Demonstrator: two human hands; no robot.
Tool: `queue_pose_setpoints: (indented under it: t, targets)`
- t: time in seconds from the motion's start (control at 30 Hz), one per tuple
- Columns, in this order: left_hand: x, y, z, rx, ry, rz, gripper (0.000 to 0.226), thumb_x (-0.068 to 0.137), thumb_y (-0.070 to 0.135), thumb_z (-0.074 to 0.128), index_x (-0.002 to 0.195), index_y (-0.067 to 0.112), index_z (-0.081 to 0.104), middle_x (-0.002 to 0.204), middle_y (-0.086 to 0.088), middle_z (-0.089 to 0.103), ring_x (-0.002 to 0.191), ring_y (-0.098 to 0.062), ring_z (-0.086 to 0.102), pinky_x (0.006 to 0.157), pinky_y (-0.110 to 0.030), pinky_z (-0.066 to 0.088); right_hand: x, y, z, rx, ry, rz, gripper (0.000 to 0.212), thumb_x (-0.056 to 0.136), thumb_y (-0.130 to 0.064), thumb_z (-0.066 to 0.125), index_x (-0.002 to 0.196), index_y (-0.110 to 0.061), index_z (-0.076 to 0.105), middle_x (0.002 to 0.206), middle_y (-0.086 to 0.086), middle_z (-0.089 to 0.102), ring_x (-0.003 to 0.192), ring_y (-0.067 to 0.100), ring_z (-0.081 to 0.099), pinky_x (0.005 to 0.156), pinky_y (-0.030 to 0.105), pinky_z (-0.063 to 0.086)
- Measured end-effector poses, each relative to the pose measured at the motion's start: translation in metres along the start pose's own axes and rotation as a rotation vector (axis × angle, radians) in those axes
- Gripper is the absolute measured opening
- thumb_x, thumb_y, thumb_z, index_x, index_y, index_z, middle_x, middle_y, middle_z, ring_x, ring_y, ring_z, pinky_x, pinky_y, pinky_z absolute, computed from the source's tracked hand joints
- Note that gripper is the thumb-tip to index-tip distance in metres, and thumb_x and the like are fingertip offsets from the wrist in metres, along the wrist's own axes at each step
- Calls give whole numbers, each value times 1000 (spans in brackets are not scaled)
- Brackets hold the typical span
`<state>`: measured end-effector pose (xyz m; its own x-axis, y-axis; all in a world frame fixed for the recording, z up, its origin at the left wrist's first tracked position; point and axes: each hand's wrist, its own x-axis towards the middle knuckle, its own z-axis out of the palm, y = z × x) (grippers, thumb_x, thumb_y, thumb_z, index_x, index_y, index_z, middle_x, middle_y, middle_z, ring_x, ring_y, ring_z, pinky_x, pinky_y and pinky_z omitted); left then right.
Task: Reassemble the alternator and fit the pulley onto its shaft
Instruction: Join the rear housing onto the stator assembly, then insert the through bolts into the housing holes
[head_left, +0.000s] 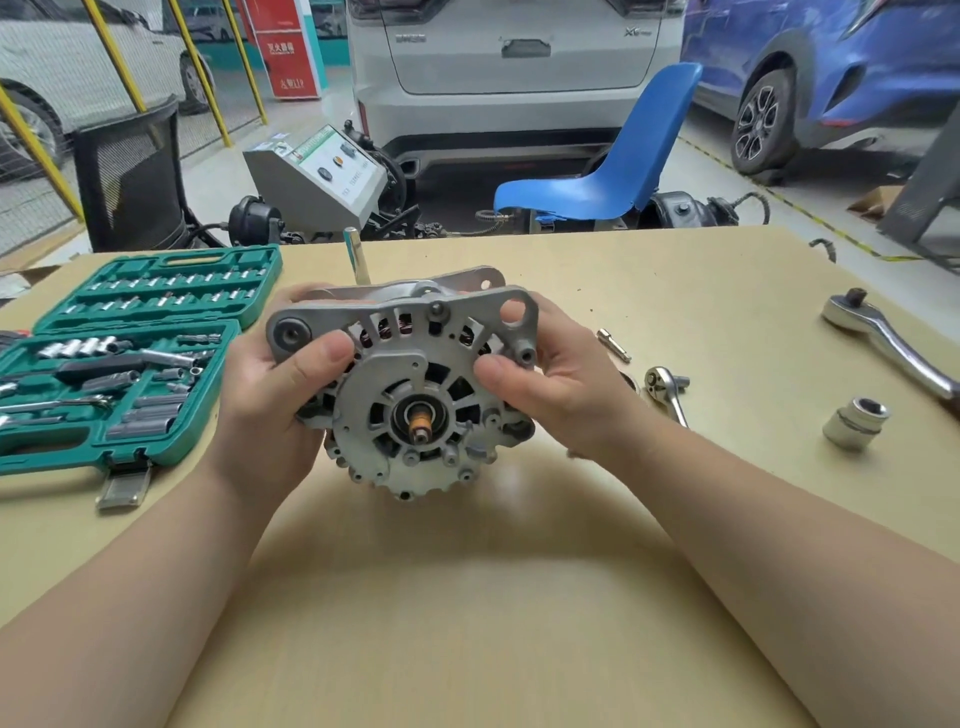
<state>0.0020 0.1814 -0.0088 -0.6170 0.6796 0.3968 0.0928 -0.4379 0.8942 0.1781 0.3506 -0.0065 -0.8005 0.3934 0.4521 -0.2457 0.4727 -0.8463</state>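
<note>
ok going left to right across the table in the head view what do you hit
green socket set case → left hand → alternator → right hand → small ratchet → loose socket → large ratchet

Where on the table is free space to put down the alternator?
Bare table lies between the forearms, below the alternator, and at the far right behind the big ratchet. Crowded: the socket case at left; small ratchet and socket at right.
</note>
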Motion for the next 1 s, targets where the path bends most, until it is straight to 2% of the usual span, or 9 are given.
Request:
queue_pose_setpoints:
  t: [0.1,0.2,0.33,0.4,0.5,0.63,0.73,0.83,1.0]
  targets:
    - [1,-2,-2,-11,-20,-24,81,78,31,71,141,-15,49,131,-41,61,116,-59,64,95,-65,53,6,-9,-24,-106,-140,71,46,80,-54,77,125,-52,67,135,-8,62,125,17,61,106,53,50]
    - [0,-4,2,33,-23,-37,74,79,30,75,138,-11,56,128,-40,64,114,-59,66,93,-67,54,14,-20,-61,-306,-206,146,71,64,-60,87,131,-46,66,136,-18,60,124,6,60,101,36,53]
    - [5,-6,18,87,1,-17,53,79,31,80,124,3,74,133,-36,63,115,-57,67,88,-55,60,12,-28,-91,-442,-347,324,41,58,-62,85,89,-36,78,83,-14,75,65,-3,63,59,11,44]
    - [10,-6,24,111,-2,-23,44,79,32,82,117,10,79,132,-35,63,115,-53,68,88,-55,60,10,-27,-93,-680,-449,427,28,62,-61,81,81,-40,79,75,-17,75,62,-2,64,58,17,47]
    - [15,-7,22,86,23,-77,60,79,34,82,127,-1,71,126,-38,66,113,-58,67,92,-63,59,7,-23,-80,-916,-514,489,11,69,-48,82,67,-38,77,58,-18,68,50,-1,58,46,16,43]
    - [16,-8,16,48,52,-117,68,79,35,79,130,-7,65,124,-39,67,110,-56,69,91,-62,57,8,-13,-61,-1085,-383,399,20,73,-47,77,63,-32,71,57,-14,67,53,1,58,46,22,41]
    - [17,-7,15,51,51,-116,70,79,34,76,131,-10,63,123,-40,67,107,-50,70,90,-58,57,10,-3,-50,-1192,-304,315,34,77,-53,76,58,-35,53,63,-13,59,61,3,51,50,24,30]
    - [18,-6,17,61,39,-115,70,79,35,76,131,-10,64,126,-41,65,112,-56,68,94,-64,56,7,8,-39,-1226,-280,296,46,79,-48,77,56,-28,43,64,-8,49,58,10,44,49,26,24]
    - [22,-5,23,132,28,-118,63,80,40,80,126,-2,71,122,-33,72,114,-55,69,99,-73,54,10,21,-33,-1292,-215,277,28,84,-39,66,71,-23,47,70,-4,46,62,22,47,51,29,26]
